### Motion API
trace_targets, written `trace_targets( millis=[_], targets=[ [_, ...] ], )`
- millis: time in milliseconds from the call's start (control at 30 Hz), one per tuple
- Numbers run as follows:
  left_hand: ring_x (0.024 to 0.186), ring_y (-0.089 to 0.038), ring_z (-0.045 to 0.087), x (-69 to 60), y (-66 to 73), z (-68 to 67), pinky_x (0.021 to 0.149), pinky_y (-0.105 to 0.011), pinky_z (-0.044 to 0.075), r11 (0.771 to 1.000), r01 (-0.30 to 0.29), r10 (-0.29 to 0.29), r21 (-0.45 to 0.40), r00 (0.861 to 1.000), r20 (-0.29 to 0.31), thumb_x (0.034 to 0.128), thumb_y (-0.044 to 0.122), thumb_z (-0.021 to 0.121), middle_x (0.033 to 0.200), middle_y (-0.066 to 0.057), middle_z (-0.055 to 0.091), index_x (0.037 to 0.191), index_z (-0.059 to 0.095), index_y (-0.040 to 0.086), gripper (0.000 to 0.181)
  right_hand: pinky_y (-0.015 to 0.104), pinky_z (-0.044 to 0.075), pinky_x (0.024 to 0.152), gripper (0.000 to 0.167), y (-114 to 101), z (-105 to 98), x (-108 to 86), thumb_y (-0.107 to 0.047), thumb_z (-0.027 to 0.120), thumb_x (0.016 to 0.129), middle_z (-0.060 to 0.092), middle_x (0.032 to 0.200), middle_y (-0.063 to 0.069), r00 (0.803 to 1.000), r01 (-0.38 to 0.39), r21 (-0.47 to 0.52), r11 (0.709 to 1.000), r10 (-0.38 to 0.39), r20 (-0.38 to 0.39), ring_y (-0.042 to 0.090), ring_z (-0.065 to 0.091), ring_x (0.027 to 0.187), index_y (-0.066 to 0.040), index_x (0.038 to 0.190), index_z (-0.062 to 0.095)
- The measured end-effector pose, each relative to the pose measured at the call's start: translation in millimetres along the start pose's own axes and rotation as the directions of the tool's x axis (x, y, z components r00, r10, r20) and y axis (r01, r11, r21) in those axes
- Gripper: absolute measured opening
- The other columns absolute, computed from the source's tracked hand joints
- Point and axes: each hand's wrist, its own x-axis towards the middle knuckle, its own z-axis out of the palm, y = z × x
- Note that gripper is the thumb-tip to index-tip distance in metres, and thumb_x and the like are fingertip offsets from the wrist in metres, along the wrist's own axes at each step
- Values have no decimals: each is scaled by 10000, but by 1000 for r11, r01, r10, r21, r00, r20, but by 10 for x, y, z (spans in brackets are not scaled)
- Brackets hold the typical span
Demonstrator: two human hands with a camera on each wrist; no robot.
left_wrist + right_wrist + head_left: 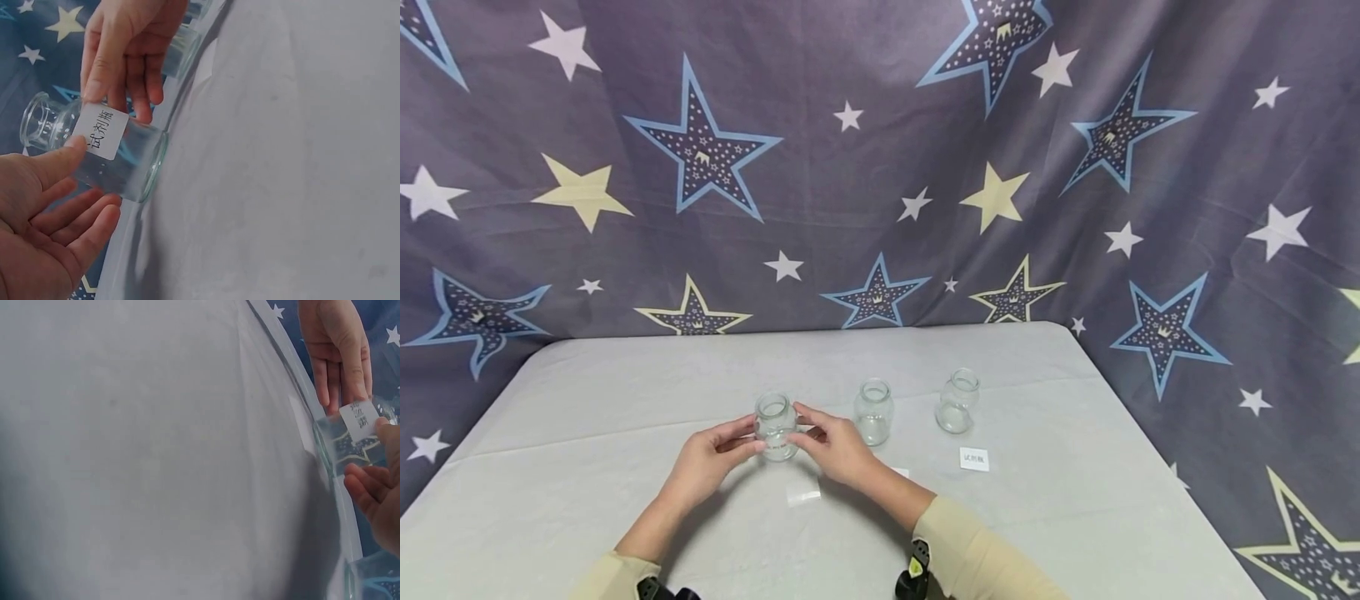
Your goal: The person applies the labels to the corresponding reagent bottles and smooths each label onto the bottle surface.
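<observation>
Left jar [774, 427] gripped on counter [587, 442] by fingers of left hand [703, 465], right hand [841, 451]; label [102, 130] applied, touched by thumbs. Middle jar [873, 414], right jar [957, 405] seemingly left unlabelled; card [973, 459] laid before latter.

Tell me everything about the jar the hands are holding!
The jar looks like clear glass, with a short neck, a rounded rim and no lid. Its side has a white label with dark writing. It's upright, leftmost of three, on or just above the table. The left hand and right hand hold its sides, touching the label.
</observation>
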Motion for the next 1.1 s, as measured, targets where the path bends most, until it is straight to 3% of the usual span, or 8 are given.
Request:
trace_targets(
  millis=[100, 200, 400, 567, 700, 867, 1100],
  targets=[
    [942, -156, 677, 5, -5, 2, 765, -171, 520, 999, -7, 7, -43, 1000, 13, 828, 182, 705, 1166, -206, 634, 1266, 546, -16, 506, 146, 505, 746, 452, 30, -13, -4, -178, 637, 885, 677, 1126, 110, 1000, -3, 57, 998, 2, 8, 161, 679, 865, -82, 1314, 530],
    [947, -214, 680, 7, -11, 20, 756, -162, 519, 998, -8, 9, -66, 1000, 22, 814, 97, 708, 1132, -244, 637, 1261, 523, -70, 511, 156, 508, 750, 480, 46, -3, -3, -135, 664, 863, 674, 1126, 127, 1000, 1, 95, 995, -2, 11, 185, 684, 874, -63, 1316, 521],
    [963, -285, 662, -8, 38, 66, 732, -150, 513, 999, 25, -24, -37, 1000, 17, 798, 62, 715, 1090, -246, 646, 1236, 527, -94, 501, 166, 511, 718, 591, 43, 44, 13, -157, 746, 791, 679, 1091, 95, 1000, 11, 9, 1000, -11, 12, 176, 667, 835, -98, 1325, 498],
    [956, -272, 666, -13, 38, 66, 743, -164, 517, 1000, 23, -23, -17, 1000, 11, 807, 69, 708, 1078, -230, 655, 1222, 544, -84, 472, 163, 507, 740, 520, 51, 41, 17, -120, 693, 837, 679, 1078, 97, 1000, 26, -15, 1000, -26, 3, 163, 673, 850, -108, 1321, 503],
    [911, -227, 674, -24, 24, 53, 742, -156, 508, 1000, 1, 0, 29, 1000, -14, 825, 109, 700, 1047, -202, 675, 1191, 577, -64, 423, 164, 506, 752, 469, 54, 9, 1, -69, 638, 869, 687, 1078, 103, 1000, 20, -32, 999, -21, -13, 161, 678, 850, -108, 1319, 513],
    [774, -80, 634, -82, 38, 16, 667, -167, 488, 994, 24, -19, 103, 998, -55, 841, 201, 696, 953, -118, 705, 1084, 652, 3, 316, 173, 513, 736, 409, 41, -40, -37, -79, 659, 853, 691, 1029, 127, 999, 40, -49, 998, -41, -10, 178, 680, 815, -82, 1251, 562],
    [679, -20, 563, -204, 144, 10, 602, -191, 463, 985, 66, -64, 159, 998, -19, 852, 220, 676, 846, -30, 693, 966, 681, 52, 202, 179, 512, 721, 412, -18, -144, -132, -134, 679, 844, 668, 1019, 144, 1000, 14, 2, 1000, -14, 13, 189, 668, 819, -72, 1232, 559]
  ],
)
